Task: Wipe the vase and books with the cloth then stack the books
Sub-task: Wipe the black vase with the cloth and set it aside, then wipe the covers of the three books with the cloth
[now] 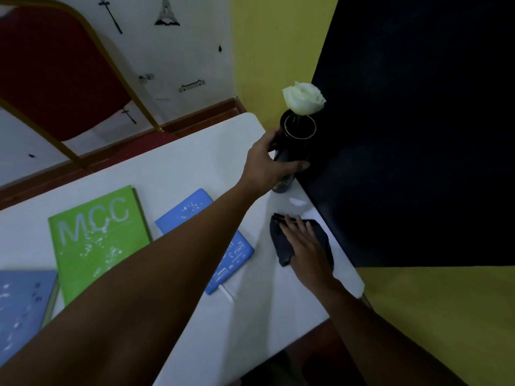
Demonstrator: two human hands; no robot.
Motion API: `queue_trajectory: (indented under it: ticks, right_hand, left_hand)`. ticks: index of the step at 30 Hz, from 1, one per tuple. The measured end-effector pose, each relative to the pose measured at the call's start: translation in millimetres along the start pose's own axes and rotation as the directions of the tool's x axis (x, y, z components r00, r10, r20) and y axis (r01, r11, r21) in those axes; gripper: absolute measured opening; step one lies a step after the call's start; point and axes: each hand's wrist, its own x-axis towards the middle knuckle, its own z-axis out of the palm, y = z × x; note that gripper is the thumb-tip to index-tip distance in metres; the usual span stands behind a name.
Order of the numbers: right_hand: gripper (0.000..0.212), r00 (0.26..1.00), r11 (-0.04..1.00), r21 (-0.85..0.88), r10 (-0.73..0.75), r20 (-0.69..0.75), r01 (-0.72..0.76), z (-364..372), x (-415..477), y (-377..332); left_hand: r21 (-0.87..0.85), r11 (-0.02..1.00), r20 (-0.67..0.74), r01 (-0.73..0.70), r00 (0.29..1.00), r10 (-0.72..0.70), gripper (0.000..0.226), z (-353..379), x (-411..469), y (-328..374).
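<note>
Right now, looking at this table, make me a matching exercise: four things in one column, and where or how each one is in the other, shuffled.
Things
1. black glass vase
2. dark folded cloth
3. green MCC book
4. white rose

States
A. lies flat, untouched
B. under the right hand
C. stands in the vase
D. gripped by the left hand

Pairs: 1-D, 2-B, 3-A, 4-C

Glossy black vase (289, 157) with gilt rim, soft matt dark cloth (320, 235), smooth white table (195, 162), speckled book covers (97, 240).
</note>
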Motion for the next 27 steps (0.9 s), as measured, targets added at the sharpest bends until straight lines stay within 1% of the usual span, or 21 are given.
queue_trajectory:
  ticks: [3, 6, 9, 13, 16, 18, 20, 23, 25, 27]
  right_hand:
    - [0.095, 1.0, 1.0, -0.01, 0.011, -0.007, -0.011, 5, 1, 2]
    - [0.1, 1.0, 0.999, -0.016, 0.031, -0.002, -0.031, 7, 1, 2]
    - [0.098, 0.999, 0.999, -0.002, 0.048, 0.014, -0.048, 8, 2, 3]
    - [0.097, 0.995, 0.994, 0.054, 0.097, 0.009, -0.097, 9, 2, 0]
    - [0.094, 0.994, 0.992, 0.069, 0.107, -0.004, -0.106, 7, 0, -3]
    - [0.091, 0.995, 0.994, 0.049, 0.099, -0.011, -0.098, 3, 1, -5]
    - [0.086, 0.994, 0.994, 0.051, 0.096, -0.043, -0.094, -2, 3, -10]
    - [0.08, 0.989, 0.989, 0.136, 0.073, -0.132, -0.055, -6, 3, -26]
    - [0.083, 0.986, 0.959, 0.276, 0.107, -0.13, -0.067, -5, 1, -41]
    - [0.084, 0.98, 0.89, 0.439, 0.178, -0.084, -0.124, -6, 4, -58]
  left_hand:
    - [0.067, 0.998, 0.021, -0.003, 1.0, 0.001, 0.091, 2, 2, -9]
    - [0.069, 0.998, 0.01, 0.0, 1.0, -0.001, 0.086, 6, -4, -20]
    - [0.058, 0.998, -0.026, -0.031, 0.999, 0.033, 0.082, 10, -8, -27]
    - [0.058, 0.997, -0.06, -0.047, 0.997, 0.05, 0.083, 14, -9, -29]
    - [0.044, 0.999, 0.013, 0.008, 1.0, -0.009, 0.093, 10, -14, -35]
    - [0.075, 0.996, 0.061, 0.057, 0.996, -0.062, 0.102, -1, -23, -42]
    - [0.125, 0.989, 0.021, 0.073, 0.997, -0.076, 0.094, -14, -42, -52]
    - [0.217, 0.97, -0.098, 0.107, 0.991, -0.088, 0.069, -34, -89, -73]
    - [0.307, 0.943, -0.174, 0.129, 0.982, -0.078, 0.058, -48, -125, -91]
    - [0.414, 0.899, -0.232, 0.139, 0.972, -0.044, 0.054, -64, -157, -112]
